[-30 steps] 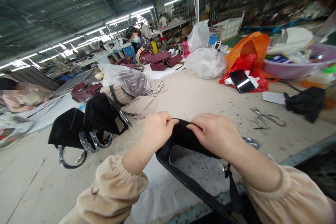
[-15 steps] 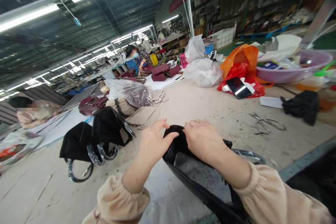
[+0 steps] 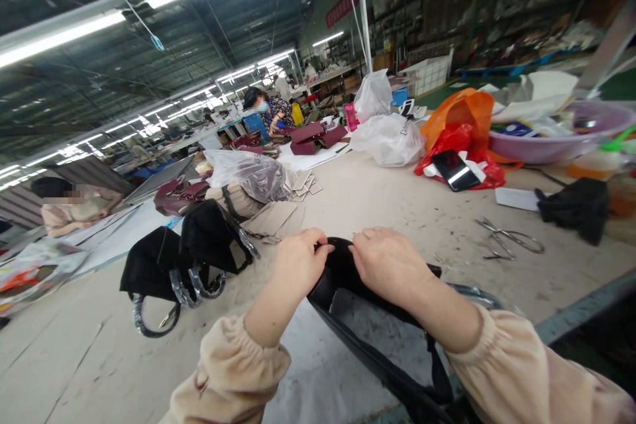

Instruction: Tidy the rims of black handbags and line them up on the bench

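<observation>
A black bag point(image 3: 358, 348) lies on the table before me with its mouth open, showing a grey inside. My left hand point(image 3: 303, 262) pinches the far left part of its rim between thumb and fingers. Close beside it, my right hand point(image 3: 390, 262) grips the rim a little to the right, fingers curled over the edge. A wrapped handle point(image 3: 477, 295) shows beyond my right wrist. To the left stand two more black bags point(image 3: 152, 262) point(image 3: 206, 235) with plastic-wrapped handles.
Scissors point(image 3: 511, 238), a black cloth point(image 3: 574, 209), a phone point(image 3: 454, 169) and a purple basin point(image 3: 546, 146) are at the right. Plastic bags point(image 3: 390, 139) and maroon pieces point(image 3: 318, 138) lie farther back. One person point(image 3: 79, 205) sits at the left, another point(image 3: 278, 112) farther off.
My left thumb and fingers have closed on the bag's rim, where they were apart before. The right hand stays on the rim. The view has shifted slightly.
</observation>
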Demonstrator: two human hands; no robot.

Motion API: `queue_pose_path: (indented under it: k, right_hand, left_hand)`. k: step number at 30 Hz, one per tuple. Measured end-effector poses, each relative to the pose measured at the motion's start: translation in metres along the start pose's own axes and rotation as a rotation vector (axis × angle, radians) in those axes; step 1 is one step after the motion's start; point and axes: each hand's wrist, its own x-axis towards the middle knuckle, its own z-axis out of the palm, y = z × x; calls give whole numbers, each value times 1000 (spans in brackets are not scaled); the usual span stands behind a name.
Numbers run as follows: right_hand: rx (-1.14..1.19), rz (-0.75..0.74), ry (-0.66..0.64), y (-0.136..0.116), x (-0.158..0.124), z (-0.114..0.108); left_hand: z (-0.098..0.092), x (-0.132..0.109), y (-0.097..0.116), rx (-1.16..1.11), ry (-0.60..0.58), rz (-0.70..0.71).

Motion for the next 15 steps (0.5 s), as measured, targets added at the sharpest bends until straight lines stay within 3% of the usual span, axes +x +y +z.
queue_pose_path:
  k: [15]
  right_hand:
    - [-50, -2, -17, -6, -3, 0]
  left_hand:
    - [5, 1, -3, 36, 21, -37]
